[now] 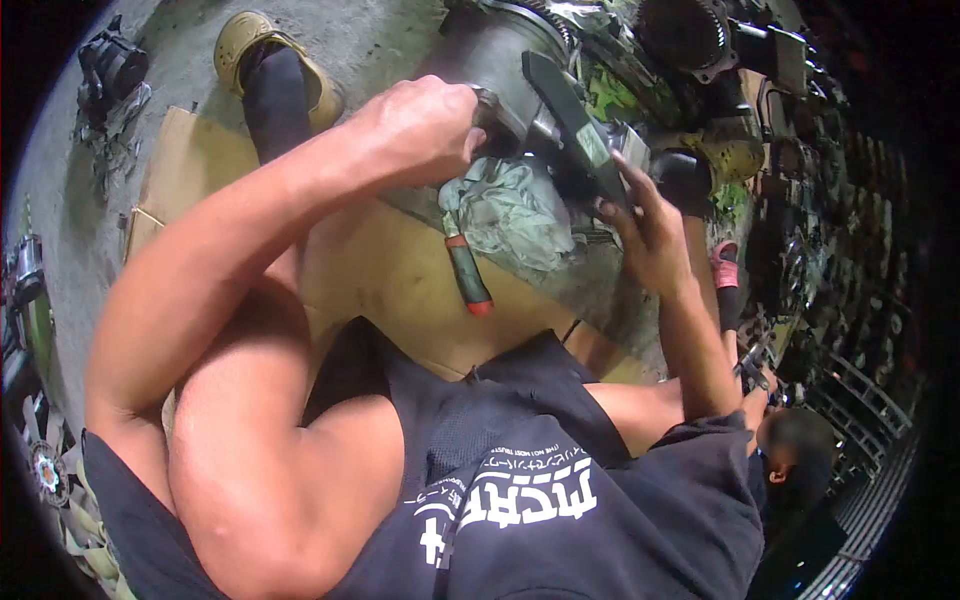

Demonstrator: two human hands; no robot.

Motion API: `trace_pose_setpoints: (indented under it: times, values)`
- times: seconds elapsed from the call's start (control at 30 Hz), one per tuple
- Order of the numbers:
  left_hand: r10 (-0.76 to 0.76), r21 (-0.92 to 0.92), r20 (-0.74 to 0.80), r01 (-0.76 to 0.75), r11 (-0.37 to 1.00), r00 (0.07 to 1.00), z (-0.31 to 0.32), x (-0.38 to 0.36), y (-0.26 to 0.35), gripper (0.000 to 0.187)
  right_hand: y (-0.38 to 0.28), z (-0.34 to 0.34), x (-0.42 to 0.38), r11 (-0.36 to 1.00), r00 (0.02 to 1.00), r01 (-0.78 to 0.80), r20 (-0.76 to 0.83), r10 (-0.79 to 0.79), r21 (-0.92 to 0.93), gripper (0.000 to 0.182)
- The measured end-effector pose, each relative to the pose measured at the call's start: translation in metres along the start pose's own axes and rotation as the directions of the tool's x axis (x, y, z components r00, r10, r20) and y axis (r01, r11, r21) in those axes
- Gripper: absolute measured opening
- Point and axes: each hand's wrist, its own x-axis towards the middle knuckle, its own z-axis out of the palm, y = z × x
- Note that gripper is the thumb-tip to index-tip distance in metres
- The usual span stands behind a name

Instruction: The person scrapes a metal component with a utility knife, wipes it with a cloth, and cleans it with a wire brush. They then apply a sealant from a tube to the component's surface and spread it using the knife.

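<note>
My left hand [430, 125] is closed in a fist at the near end of a large grey metal cylinder [490, 55]. Its fingertips are turned away, so what they grip is hidden. In my right hand [650, 225] is a long, flat dark bar [570, 120] with a pale patch on its side. The thumb and fingers hold its lower end, while its upper end slants across the cylinder. Below the cylinder lies a crumpled whitish cloth or plastic bag [515, 215]. A tool with a black and red handle [467, 275] rests beside it on the cardboard [390, 270].
My feet, in yellowish clogs [245, 55], are on either side of the work. Geared metal parts [690, 35] crowd the upper right. A dark machine part [112, 65] sits on the concrete floor [185, 55] at left. Another person [790, 450] is close by at lower right.
</note>
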Motion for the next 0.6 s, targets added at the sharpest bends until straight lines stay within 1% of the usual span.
trace_pose_setpoints:
  times: [0.03, 0.1, 0.17, 0.2, 0.23, 0.3, 0.33, 0.4, 0.43, 0.47, 0.5, 0.53, 0.57, 0.6]
  values:
    - [0.002, 0.000, -0.015, -0.002, 1.000, 1.000, 0.001, -0.001, 0.000, 0.033, 0.010, -0.004, 0.011, 0.950, 0.970, 0.233, -0.024, -0.243, -0.208, 0.058]
    - [-0.004, 0.002, -0.040, 0.004, 1.000, 0.999, 0.000, 0.000, 0.001, 0.032, 0.014, -0.014, 0.016, 0.970, 0.988, 0.111, 0.128, -0.084, -0.218, 0.060]
    - [0.043, 0.023, -0.010, -0.043, 0.999, 0.999, -0.002, 0.000, 0.001, 0.031, 0.020, 0.000, 0.021, 0.929, 0.952, 0.226, 0.267, -0.147, -0.292, 0.060]
    - [0.057, 0.027, 0.012, -0.057, 0.998, 0.998, 0.000, 0.002, -0.001, 0.031, 0.023, 0.016, 0.030, 0.931, 0.939, 0.313, 0.207, -0.274, -0.187, 0.063]
    - [0.058, 0.018, 0.029, -0.058, 0.998, 0.998, 0.004, 0.001, -0.001, 0.031, 0.024, 0.031, 0.047, 0.912, 0.927, 0.371, 0.140, -0.349, -0.177, 0.063]
    - [0.085, 0.063, -0.037, -0.083, 0.995, 0.996, 0.003, 0.002, 0.001, 0.031, 0.009, 0.039, 0.079, 0.904, 0.932, 0.362, 0.110, -0.346, -0.228, 0.063]
    - [0.017, 0.057, 0.040, -0.019, 0.998, 0.999, -0.002, 0.004, 0.004, 0.031, 0.004, 0.028, 0.086, 0.904, 0.933, 0.359, 0.103, -0.344, -0.231, 0.063]
    - [0.021, 0.049, 0.009, -0.022, 0.999, 1.000, -0.001, 0.002, 0.004, 0.030, 0.000, 0.011, 0.092, 0.824, 0.915, 0.399, 0.237, -0.328, -0.402, 0.059]
    - [0.015, 0.035, -0.023, -0.015, 0.999, 1.000, 0.001, -0.001, 0.003, 0.030, 0.015, -0.002, 0.088, 0.824, 0.879, 0.476, 0.198, -0.434, -0.307, 0.057]
    - [-0.013, 0.050, 0.046, 0.011, 0.999, 0.999, -0.005, 0.000, 0.005, 0.029, 0.018, -0.019, 0.075, 0.846, 0.901, 0.433, 0.167, -0.400, -0.311, 0.056]
    - [-0.027, 0.034, 0.046, 0.026, 0.999, 0.999, -0.001, 0.000, 0.002, 0.029, 0.018, -0.031, 0.060, 0.868, 0.922, 0.388, 0.141, -0.362, -0.309, 0.056]
    - [0.038, 0.012, -0.046, -0.038, 0.999, 0.998, 0.004, -0.001, -0.002, 0.029, 0.020, -0.034, 0.051, 0.870, 0.919, 0.393, 0.163, -0.359, -0.299, 0.056]
    - [0.104, 0.003, -0.137, -0.105, 0.995, 0.985, 0.008, 0.000, -0.006, 0.029, 0.024, -0.034, 0.042, 0.889, 0.928, 0.359, 0.206, -0.309, -0.283, 0.057]
    - [0.169, 0.011, -0.156, -0.169, 0.986, 0.973, 0.010, 0.002, -0.010, 0.030, 0.029, -0.031, 0.033, 0.910, 0.938, 0.313, 0.239, -0.252, -0.271, 0.058]
